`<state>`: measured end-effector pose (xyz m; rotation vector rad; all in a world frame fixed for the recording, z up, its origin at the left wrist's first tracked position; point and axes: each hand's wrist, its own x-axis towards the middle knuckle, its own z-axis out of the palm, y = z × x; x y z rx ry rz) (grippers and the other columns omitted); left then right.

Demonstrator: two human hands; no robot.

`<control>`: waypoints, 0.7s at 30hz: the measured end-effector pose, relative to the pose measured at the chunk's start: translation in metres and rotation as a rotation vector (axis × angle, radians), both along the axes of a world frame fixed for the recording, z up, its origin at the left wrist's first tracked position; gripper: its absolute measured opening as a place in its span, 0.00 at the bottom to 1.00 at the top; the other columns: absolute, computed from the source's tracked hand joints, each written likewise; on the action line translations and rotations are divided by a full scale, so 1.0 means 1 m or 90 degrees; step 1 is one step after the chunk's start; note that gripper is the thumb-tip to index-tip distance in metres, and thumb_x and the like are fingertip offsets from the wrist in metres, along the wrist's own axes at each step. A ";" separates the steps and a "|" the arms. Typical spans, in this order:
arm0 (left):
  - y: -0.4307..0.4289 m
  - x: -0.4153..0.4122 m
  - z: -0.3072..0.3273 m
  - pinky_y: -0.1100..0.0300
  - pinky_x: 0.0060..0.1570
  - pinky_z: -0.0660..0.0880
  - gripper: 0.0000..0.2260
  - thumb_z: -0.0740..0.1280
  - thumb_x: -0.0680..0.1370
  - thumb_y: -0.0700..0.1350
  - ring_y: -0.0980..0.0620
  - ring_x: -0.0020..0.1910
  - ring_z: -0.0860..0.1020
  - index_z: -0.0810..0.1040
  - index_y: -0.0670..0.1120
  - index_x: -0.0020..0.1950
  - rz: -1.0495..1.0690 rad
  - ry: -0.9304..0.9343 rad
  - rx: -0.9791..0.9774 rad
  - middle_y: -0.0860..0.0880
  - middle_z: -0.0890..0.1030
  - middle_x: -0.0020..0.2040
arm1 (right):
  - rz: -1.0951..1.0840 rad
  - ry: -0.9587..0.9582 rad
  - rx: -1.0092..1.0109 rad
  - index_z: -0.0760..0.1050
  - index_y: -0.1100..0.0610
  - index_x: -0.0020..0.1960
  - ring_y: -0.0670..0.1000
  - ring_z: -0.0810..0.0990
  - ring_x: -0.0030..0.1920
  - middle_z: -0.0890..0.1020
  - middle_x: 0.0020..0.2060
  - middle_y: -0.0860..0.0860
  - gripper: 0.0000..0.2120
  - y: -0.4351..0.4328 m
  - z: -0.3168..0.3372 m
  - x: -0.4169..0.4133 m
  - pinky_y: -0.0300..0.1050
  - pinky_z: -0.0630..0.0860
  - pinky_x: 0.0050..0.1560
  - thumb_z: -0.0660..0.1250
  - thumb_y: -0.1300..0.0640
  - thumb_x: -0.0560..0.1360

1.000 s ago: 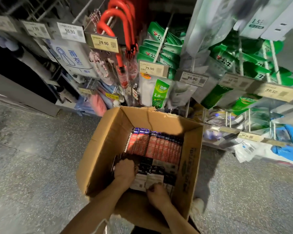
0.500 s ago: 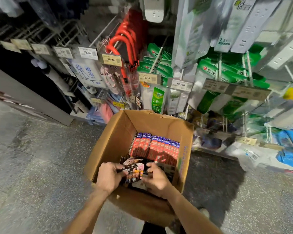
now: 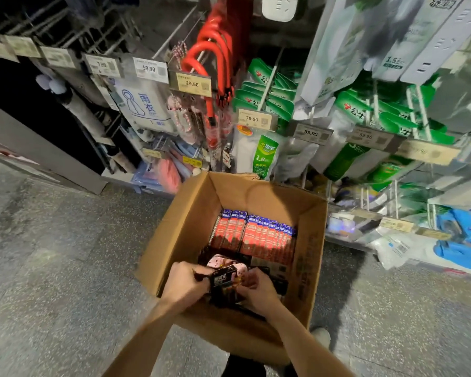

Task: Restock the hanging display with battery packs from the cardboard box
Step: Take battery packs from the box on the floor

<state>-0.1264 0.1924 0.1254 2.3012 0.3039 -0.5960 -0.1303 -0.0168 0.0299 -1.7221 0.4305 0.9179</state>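
An open cardboard box stands on the floor in front of the hanging display. At its far end stands a row of red and blue battery packs, upright. Darker packs lie nearer me. My left hand and my right hand both grip a small stack of dark battery packs, lifted just above the box's near end. The underside of the stack is hidden by my hands.
Price tags hang at the ends of the pegs. Red umbrella handles, green power-strip packs and a raincoat pack fill the rack. Blue bags lie on the low shelf at right. Speckled floor spreads to the left.
Both hands came up from deep in the box holding a stack of dark packs, and have drawn it closer together at the box's near end. The camera view tilted upward.
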 end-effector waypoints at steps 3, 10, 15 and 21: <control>0.004 0.009 -0.009 0.63 0.59 0.78 0.12 0.72 0.74 0.38 0.62 0.50 0.84 0.89 0.54 0.48 0.047 -0.020 0.075 0.59 0.87 0.48 | 0.014 -0.002 -0.082 0.78 0.48 0.59 0.53 0.82 0.57 0.85 0.54 0.49 0.15 0.001 -0.012 -0.003 0.56 0.78 0.62 0.74 0.59 0.75; 0.007 0.018 -0.008 0.84 0.50 0.64 0.10 0.71 0.76 0.37 0.65 0.48 0.81 0.89 0.51 0.49 0.019 -0.041 0.090 0.59 0.87 0.48 | 0.241 -0.015 -0.337 0.72 0.52 0.69 0.54 0.78 0.65 0.79 0.65 0.53 0.16 -0.011 -0.024 -0.008 0.49 0.74 0.68 0.63 0.55 0.81; 0.004 0.018 0.013 0.75 0.42 0.75 0.14 0.71 0.73 0.34 0.65 0.35 0.80 0.85 0.54 0.39 -0.017 -0.080 0.051 0.66 0.82 0.37 | 0.197 -0.076 -0.296 0.53 0.52 0.79 0.58 0.73 0.69 0.63 0.75 0.57 0.33 -0.014 0.005 0.009 0.48 0.72 0.66 0.64 0.45 0.80; -0.021 0.027 0.075 0.59 0.38 0.80 0.16 0.68 0.70 0.32 0.58 0.35 0.83 0.83 0.54 0.35 -0.090 -0.205 -0.016 0.59 0.83 0.34 | 0.177 -0.377 -0.048 0.54 0.47 0.80 0.37 0.62 0.75 0.63 0.75 0.39 0.47 -0.049 0.106 0.033 0.37 0.61 0.74 0.77 0.45 0.68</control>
